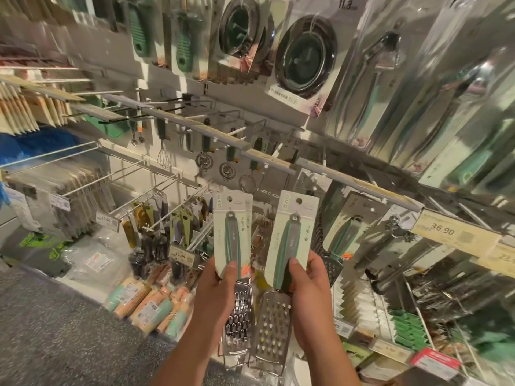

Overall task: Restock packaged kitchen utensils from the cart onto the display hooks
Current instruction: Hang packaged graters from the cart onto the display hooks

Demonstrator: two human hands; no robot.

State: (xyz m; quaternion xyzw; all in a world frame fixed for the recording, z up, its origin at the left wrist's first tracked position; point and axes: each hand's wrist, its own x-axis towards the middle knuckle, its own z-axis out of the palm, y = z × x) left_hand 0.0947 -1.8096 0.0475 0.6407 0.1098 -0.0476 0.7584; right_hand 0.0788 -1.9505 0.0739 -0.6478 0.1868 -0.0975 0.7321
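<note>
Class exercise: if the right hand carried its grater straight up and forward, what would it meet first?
Probably the grey hook rail above; the right hand holds its grater just below it, though depth is unclear.

Each hand, left (220, 285) and right (306, 280), holds a carded grater (234, 235).

Grater in my left hand (216, 285), shiny perforated metal (239, 316), matt card backing (232, 218), right grater (271, 327) duller steel, speckled floor (55, 330).
</note>
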